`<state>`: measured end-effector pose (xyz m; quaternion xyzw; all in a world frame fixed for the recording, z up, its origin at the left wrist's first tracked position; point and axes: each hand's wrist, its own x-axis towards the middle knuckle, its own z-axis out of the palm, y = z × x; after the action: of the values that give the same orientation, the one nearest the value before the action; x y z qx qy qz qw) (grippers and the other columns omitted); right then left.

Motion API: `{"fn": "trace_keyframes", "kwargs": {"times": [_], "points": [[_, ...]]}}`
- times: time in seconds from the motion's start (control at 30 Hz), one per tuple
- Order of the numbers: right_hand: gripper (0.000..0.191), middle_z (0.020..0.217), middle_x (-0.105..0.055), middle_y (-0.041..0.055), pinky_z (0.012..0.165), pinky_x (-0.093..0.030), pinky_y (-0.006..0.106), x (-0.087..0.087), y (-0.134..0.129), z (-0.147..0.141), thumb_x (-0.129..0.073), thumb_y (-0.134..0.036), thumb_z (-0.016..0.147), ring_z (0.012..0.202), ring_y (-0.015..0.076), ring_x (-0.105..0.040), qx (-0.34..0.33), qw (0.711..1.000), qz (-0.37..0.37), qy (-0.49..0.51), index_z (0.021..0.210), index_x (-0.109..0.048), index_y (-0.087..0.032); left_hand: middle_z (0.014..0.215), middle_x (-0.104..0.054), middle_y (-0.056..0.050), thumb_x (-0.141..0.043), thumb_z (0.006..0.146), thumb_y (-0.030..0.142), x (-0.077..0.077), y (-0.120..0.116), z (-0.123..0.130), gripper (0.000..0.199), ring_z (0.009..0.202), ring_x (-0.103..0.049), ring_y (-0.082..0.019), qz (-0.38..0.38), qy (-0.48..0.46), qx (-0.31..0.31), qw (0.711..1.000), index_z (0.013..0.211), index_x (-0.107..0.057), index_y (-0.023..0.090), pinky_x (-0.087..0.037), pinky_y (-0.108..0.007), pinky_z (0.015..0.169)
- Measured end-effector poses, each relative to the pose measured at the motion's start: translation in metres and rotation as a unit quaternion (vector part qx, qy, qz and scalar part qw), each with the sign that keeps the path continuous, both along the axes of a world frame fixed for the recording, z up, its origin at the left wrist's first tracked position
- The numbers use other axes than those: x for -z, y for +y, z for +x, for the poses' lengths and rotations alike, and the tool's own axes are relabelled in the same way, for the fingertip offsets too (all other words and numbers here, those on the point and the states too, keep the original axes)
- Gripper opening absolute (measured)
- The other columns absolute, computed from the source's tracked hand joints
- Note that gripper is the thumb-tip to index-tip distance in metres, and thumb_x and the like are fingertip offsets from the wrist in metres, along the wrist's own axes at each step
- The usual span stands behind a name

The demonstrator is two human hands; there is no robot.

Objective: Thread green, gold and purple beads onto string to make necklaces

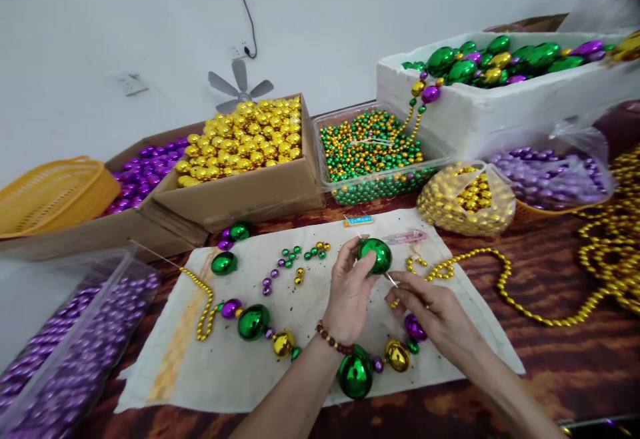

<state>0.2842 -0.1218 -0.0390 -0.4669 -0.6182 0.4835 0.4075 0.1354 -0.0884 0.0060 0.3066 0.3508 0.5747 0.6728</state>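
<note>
My left hand (347,285), with a beaded bracelet on its wrist, grips a large shiny green ball bead (376,257) above the cloth. A thin pale needle (392,280) shows below the bead, pinched by the fingers of my right hand (425,302); a thin tip also shows at the bead's upper left. Beneath my hands a strand of green, gold and purple beads curves over the cloth, with a big green ball (355,372) and a gold ball (397,355). At its left end, small gold beads (203,292) lead to another long needle (155,253).
Loose small beads (295,259), pink thread snips (407,236) and a blue packet (359,221) lie on the white cloth (200,379). Behind stand a box of gold balls (245,192), a clear bin (385,182), a foam box (435,115) and a bag of gold beads (465,202).
</note>
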Motion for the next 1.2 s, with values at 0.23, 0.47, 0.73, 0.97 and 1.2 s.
{"fn": "trace_keyframes", "kwargs": {"times": [0.23, 0.47, 0.73, 0.97, 1.2], "points": [[0.022, 0.074, -0.061, 0.0015, 0.057, -0.046, 0.024, 0.018, 0.012, 0.001, -0.055, -0.037, 0.089, 0.060, 0.0133, -0.059, 0.062, 0.994, -0.051, 0.078, 0.079, -0.060, -0.017, 0.104, -0.062, -0.005, -0.067, 0.079, 0.029, 0.015, -0.004, 0.003, 0.040, 0.092, -0.058, -0.015, 0.066, 0.201, 0.035, 0.977, 0.116, -0.055, 0.022, -0.046, -0.028, 0.084], [0.024, 0.070, -0.061, 0.0007, 0.054, -0.041, 0.023, 0.016, 0.013, 0.011, -0.059, -0.036, 0.085, 0.054, 0.0107, -0.053, 0.092, 0.993, -0.052, 0.053, 0.070, -0.061, -0.017, 0.110, -0.064, -0.009, -0.056, 0.085, 0.033, 0.011, 0.023, -0.088, 0.026, 0.100, -0.059, -0.020, 0.138, 0.523, 0.031, 0.840, 0.106, -0.063, 0.019, -0.046, -0.032, 0.085], [0.024, 0.072, -0.062, 0.0016, 0.051, -0.042, 0.022, 0.033, 0.013, 0.007, -0.055, -0.038, 0.088, 0.056, 0.0122, -0.055, 0.057, 0.994, -0.070, 0.058, 0.079, -0.062, -0.017, 0.086, -0.065, -0.004, -0.049, 0.085, 0.025, 0.010, 0.019, -0.176, 0.011, 0.080, -0.060, -0.019, 0.090, 0.804, 0.084, 0.582, 0.089, -0.059, 0.021, -0.042, -0.029, 0.073], [0.025, 0.071, -0.062, 0.0019, 0.053, -0.043, 0.022, 0.040, 0.008, 0.008, -0.054, -0.039, 0.089, 0.059, 0.0127, -0.055, 0.051, 0.995, -0.074, 0.049, 0.081, -0.061, -0.017, 0.091, -0.065, -0.007, -0.053, 0.083, 0.034, 0.026, 0.014, -0.157, 0.014, 0.084, -0.061, -0.022, 0.047, 0.839, 0.111, 0.531, 0.089, -0.053, 0.020, -0.039, -0.029, 0.069], [0.024, 0.070, -0.062, 0.0016, 0.053, -0.045, 0.022, 0.038, 0.008, 0.004, -0.052, -0.037, 0.090, 0.060, 0.0128, -0.055, 0.057, 0.995, -0.065, 0.041, 0.080, -0.061, -0.017, 0.089, -0.065, -0.006, -0.047, 0.085, 0.026, 0.028, 0.019, -0.162, 0.006, 0.082, -0.061, -0.021, 0.055, 0.842, 0.111, 0.525, 0.084, -0.051, 0.021, -0.040, -0.029, 0.069]]}}
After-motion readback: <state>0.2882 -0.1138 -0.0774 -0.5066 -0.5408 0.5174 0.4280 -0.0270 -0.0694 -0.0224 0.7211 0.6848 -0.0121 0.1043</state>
